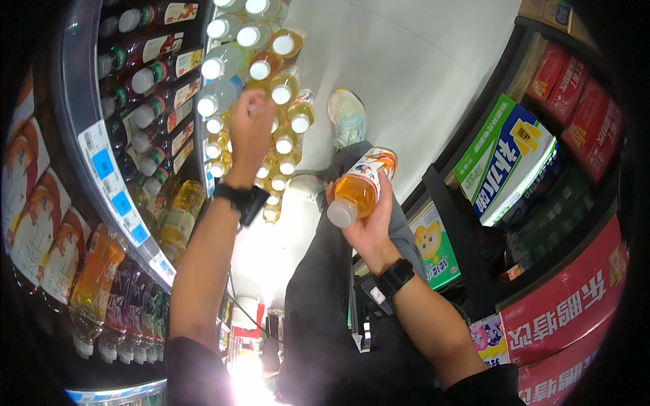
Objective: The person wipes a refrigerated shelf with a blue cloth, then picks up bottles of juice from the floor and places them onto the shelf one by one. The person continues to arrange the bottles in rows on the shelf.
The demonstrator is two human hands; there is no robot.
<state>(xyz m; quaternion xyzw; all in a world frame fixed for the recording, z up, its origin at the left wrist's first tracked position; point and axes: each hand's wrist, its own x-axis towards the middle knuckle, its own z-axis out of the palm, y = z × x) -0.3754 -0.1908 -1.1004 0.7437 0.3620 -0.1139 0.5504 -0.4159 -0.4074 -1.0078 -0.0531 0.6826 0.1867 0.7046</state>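
Observation:
In my right hand [373, 223] is a clear plastic bottle of amber drink [358, 195]. It lies tilted across the palm, its white cap towards me and an illustrated label round its far half. My left hand [251, 134], fingers curled, is over a cluster of capped drink bottles [284, 144] standing at the foot of the shelf. Whether those fingers grip a cap or a bottle neck is hidden. Yellow, amber and pale clear drinks fill the cluster, nearly all with white caps. Each wrist carries a black strapped device.
A shelf edge with price tags [109, 167] curves along the left, with dark-drink bottles [152, 114] on the shelf. Red cartons [563, 314] and a white, green and blue carton [508, 157] are stacked on a black rack at right. My shoe [347, 116] rests on the pale floor [406, 61].

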